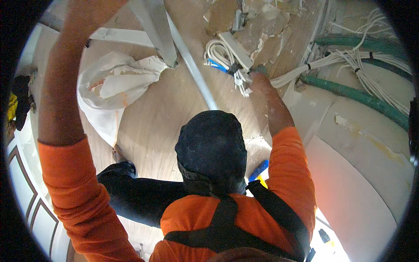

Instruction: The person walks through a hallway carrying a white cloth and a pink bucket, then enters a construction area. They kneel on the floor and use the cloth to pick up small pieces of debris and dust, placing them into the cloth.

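Observation:
My left arm reaches up along the left side, and my left hand (94,13) is cut off by the top edge, so its fingers are hidden. It is nearest to the metal profiles (152,30). My right hand (260,84) is low by the wall, its fingers curled and somewhat blurred. Close to its fingertips lie a coiled white cable bundle (220,50) with a blue piece and a white power strip (235,50). What the fingers hold, if anything, cannot be made out. My bent knee (211,150) in black trousers rises between my arms.
A white sack (94,98) with broken pieces stands left of a thin metal profile (192,61). Plaster debris (266,22) litters the far floor. White cables (336,59) and green pipes (349,89) run along the right wall. A blue-and-yellow tool (259,170) lies beside my knee.

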`<state>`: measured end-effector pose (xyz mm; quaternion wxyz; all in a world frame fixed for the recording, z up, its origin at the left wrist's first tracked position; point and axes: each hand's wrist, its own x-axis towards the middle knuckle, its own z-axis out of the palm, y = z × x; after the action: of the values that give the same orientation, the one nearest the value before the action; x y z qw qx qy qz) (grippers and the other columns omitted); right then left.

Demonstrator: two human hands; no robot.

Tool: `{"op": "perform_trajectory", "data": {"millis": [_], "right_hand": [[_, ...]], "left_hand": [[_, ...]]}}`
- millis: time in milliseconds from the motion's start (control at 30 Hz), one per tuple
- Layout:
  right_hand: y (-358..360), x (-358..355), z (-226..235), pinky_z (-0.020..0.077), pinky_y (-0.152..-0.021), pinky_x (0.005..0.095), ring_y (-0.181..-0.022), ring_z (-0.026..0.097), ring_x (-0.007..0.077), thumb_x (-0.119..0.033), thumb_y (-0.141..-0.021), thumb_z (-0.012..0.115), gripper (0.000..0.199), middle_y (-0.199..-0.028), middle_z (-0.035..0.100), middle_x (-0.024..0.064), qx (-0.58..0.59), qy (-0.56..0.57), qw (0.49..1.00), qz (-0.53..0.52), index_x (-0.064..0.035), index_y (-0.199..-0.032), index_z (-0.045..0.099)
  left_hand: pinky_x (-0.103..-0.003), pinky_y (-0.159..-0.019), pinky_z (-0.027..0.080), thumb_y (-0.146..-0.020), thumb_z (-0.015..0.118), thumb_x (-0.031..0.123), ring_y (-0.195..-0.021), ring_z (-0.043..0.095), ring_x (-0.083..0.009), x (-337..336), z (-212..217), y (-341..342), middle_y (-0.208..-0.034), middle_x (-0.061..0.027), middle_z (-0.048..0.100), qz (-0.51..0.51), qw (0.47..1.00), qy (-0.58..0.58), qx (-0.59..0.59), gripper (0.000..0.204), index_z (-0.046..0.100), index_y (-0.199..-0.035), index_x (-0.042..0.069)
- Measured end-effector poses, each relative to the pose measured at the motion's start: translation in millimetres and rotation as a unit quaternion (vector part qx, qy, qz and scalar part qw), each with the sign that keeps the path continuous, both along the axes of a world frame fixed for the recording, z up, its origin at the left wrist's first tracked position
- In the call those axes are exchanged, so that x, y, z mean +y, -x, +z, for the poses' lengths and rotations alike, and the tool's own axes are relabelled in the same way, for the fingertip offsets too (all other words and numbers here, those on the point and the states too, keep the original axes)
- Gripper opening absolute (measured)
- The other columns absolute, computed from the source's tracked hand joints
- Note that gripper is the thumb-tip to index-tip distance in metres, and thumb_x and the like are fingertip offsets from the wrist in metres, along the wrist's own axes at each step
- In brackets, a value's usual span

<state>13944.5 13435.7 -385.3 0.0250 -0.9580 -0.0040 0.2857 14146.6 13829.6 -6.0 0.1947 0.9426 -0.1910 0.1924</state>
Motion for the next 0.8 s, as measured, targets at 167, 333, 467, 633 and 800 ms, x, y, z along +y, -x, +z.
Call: {"op": "perform_trajectory", "data": {"millis": [167,333,467,633,800], "right_hand": [[-18,-12,56,0.0507,-0.092,0.0425,-0.104,0.065,0.0361,-0.037,-0.074,0.076,0.056,-0.109,0.068,0.0226,0.053,-0.081,0.995,-0.031,-0.0033,-0.117,0.065],[-45,-6,150,0.0522,-0.09,0.0393,-0.098,0.067,0.0325,-0.032,-0.07,0.08,0.057,-0.108,0.07,0.0198,0.11,-0.167,0.98,-0.018,-0.0043,-0.118,0.066],[-46,-18,201,0.0538,-0.087,0.0385,-0.096,0.068,0.0289,-0.032,-0.069,0.083,0.055,-0.107,0.071,0.0183,0.058,-0.196,0.975,-0.086,-0.0067,-0.117,0.069],[-56,-42,242,0.0522,-0.084,0.0354,-0.093,0.067,0.0224,-0.032,-0.071,0.084,0.056,-0.104,0.072,0.0131,-0.113,-0.289,0.935,-0.171,-0.0041,-0.117,0.068],[-61,-50,292,0.0499,-0.082,0.0309,-0.09,0.063,0.0152,-0.026,-0.075,0.084,0.05,-0.101,0.071,0.0048,-0.198,-0.412,0.844,-0.28,-0.003,-0.116,0.068]], "left_hand": [[-0.05,-0.105,0.04,-0.074,0.082,0.046,-0.121,0.051,-0.0422,-12,0,-1,-0.126,-0.0273,0.056,-0.008,0.998,0.023,-0.058,0.082,0.05,-0.131,-0.003],[-0.049,-0.11,0.036,-0.075,0.081,0.046,-0.126,0.046,-0.044,-7,25,10,-0.137,-0.0259,0.049,-0.066,0.996,-0.048,-0.034,0.086,0.044,-0.139,0.002],[-0.048,-0.112,0.035,-0.082,0.071,0.055,-0.128,0.046,-0.0451,-12,4,-21,-0.137,-0.0268,0.051,0.004,0.989,-0.148,0.01,0.08,0.05,-0.135,-0.001],[-0.056,-0.112,0.03,-0.08,0.069,0.058,-0.126,0.052,-0.0379,-1,-7,-29,-0.132,-0.0243,0.057,-0.042,0.988,-0.12,-0.084,0.075,0.058,-0.129,0.003],[-0.056,-0.116,0.023,-0.077,0.069,0.065,-0.135,0.042,-0.0405,1,-16,-38,-0.139,-0.0273,0.049,-0.03,0.993,-0.101,-0.056,0.093,0.05,-0.134,-0.005]]}}
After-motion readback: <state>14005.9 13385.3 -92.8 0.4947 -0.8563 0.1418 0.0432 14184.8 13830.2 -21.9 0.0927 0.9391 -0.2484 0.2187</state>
